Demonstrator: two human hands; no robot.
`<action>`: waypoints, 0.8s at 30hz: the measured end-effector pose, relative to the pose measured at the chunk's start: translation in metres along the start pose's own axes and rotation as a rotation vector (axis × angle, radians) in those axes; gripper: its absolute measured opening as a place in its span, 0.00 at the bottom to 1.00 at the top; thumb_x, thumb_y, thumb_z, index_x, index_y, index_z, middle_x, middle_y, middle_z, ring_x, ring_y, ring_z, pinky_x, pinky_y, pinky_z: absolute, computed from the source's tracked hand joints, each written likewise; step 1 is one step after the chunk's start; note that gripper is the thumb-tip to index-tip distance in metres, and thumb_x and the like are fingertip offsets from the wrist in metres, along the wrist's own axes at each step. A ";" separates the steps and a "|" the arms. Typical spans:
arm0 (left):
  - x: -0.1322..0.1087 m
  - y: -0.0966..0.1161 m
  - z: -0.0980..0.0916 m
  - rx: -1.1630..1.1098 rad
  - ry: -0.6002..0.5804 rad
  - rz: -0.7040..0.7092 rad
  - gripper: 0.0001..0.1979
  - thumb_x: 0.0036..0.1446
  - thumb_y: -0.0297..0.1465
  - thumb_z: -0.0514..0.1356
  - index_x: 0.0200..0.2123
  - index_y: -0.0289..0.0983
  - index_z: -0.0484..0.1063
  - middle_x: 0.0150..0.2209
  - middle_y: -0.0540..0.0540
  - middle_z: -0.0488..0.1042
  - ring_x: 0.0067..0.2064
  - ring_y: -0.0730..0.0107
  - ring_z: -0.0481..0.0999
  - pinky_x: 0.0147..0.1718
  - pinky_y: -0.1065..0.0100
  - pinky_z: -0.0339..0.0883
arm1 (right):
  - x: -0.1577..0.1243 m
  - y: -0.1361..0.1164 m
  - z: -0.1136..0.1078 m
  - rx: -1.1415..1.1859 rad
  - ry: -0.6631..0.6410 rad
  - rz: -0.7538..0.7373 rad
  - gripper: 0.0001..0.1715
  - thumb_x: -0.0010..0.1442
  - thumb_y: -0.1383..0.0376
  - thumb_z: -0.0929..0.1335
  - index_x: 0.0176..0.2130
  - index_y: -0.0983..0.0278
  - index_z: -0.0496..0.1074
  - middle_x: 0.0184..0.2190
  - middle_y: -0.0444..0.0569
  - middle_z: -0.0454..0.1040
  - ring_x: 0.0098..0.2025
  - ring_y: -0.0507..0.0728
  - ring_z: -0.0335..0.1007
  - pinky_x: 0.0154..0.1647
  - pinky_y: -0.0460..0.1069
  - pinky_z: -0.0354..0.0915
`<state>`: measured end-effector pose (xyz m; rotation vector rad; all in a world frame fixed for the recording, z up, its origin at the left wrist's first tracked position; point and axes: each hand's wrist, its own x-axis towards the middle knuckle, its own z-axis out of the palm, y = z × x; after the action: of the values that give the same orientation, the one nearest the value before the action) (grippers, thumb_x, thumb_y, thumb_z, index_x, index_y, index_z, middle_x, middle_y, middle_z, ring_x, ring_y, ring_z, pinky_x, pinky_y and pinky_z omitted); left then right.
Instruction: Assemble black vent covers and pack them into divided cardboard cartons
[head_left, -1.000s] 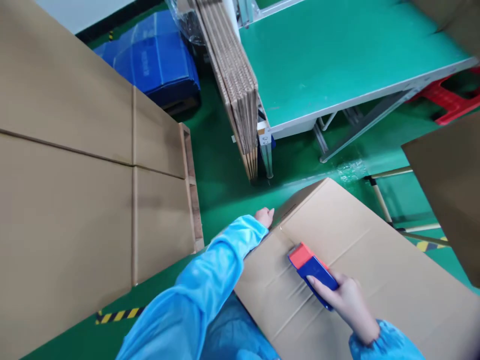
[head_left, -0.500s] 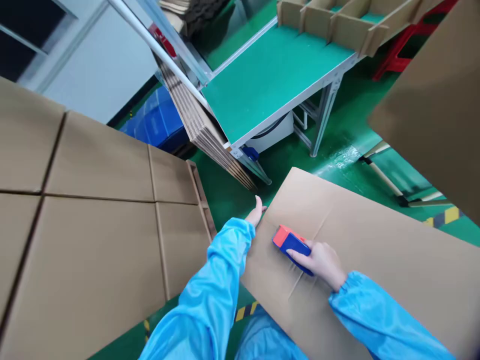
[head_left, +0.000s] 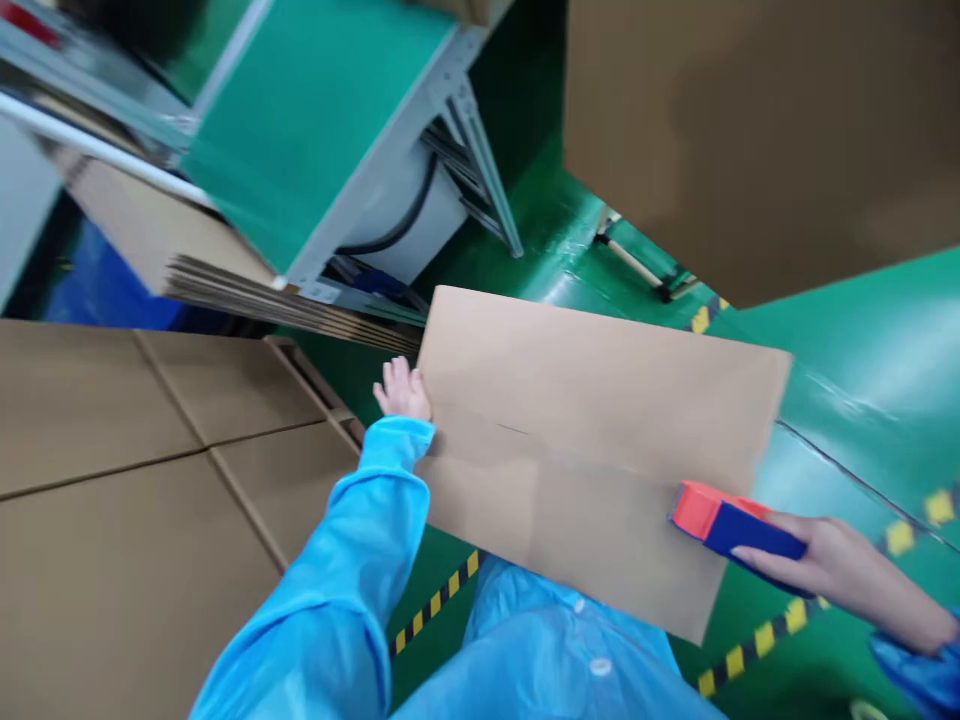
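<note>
A brown cardboard box (head_left: 592, 375) lies in front of me, its long flat face upward. My left hand (head_left: 403, 388) rests against the box's left end, fingers spread and holding nothing. At the opposite end, my right hand (head_left: 832, 560) is wrapped round a red and blue tape dispenser (head_left: 739, 530). The dispenser's red front sits over the right part of the face, near the end edge. A faint, shiny strip seems to run along the middle of the face toward it. Contact between dispenser and cardboard is hard to make out.
Stacked cardboard boxes (head_left: 112, 560) stand at the left. Behind them, flat cardboard sheets (head_left: 300, 310) lean by a green-topped table (head_left: 322, 110). A large brown cardboard surface (head_left: 757, 140) fills the upper right. Yellow-black tape (head_left: 435, 605) marks the green floor (head_left: 885, 400).
My right hand has moved the tape dispenser rightward along the box, from near its left end to its right end. My left fingers have spread at the left end. The view has shifted right.
</note>
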<state>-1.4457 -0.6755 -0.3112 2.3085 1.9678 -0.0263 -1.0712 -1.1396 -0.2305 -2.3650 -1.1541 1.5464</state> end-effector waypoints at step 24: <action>-0.225 0.199 0.047 0.034 -0.279 0.607 0.36 0.66 0.42 0.51 0.72 0.40 0.43 0.73 0.42 0.41 0.74 0.53 0.37 0.70 0.43 0.29 | 0.006 0.033 -0.029 -0.210 -0.006 0.113 0.34 0.54 0.37 0.65 0.45 0.57 0.79 0.24 0.50 0.77 0.30 0.66 0.75 0.27 0.53 0.58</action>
<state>-1.2827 -0.9323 -0.3247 2.6454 1.0983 -0.3105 -1.0288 -1.1502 -0.2360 -2.6028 -1.2617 1.5353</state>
